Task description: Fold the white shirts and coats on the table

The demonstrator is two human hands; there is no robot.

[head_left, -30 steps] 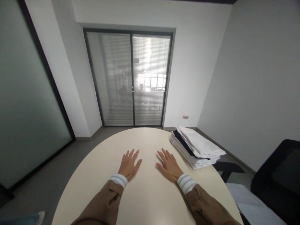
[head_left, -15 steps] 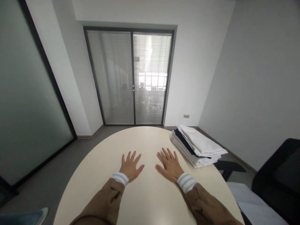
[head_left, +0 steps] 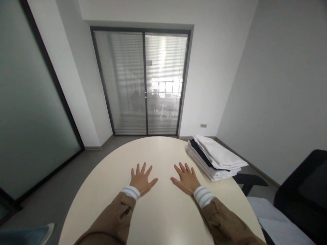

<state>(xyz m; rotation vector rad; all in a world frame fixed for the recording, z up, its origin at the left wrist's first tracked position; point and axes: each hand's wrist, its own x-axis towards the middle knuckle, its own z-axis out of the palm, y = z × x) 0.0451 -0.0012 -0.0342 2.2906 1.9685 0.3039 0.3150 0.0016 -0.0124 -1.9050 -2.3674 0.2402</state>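
Note:
My left hand (head_left: pixel 142 180) lies palm down on a pale round table (head_left: pixel 158 217), its fingers spread and nothing in it. To the right, my right hand (head_left: pixel 187 179) rests the same way, flat with fingers apart. Close by it, at the table's right edge, sits a stack of folded cloths (head_left: pixel 217 156). Most of the stack is white, with a dark navy layer near the top. Neither hand touches the stack.
A black office chair (head_left: pixel 304 190) stands at the right, with white papers or cloth (head_left: pixel 276 217) on its seat. Beyond the table are glass doors with blinds (head_left: pixel 143 81). A frosted glass panel (head_left: pixel 30 112) stands at the left.
The view has shifted very slightly. My right hand's fingers have moved a little closer together; both hands stay flat on the table.

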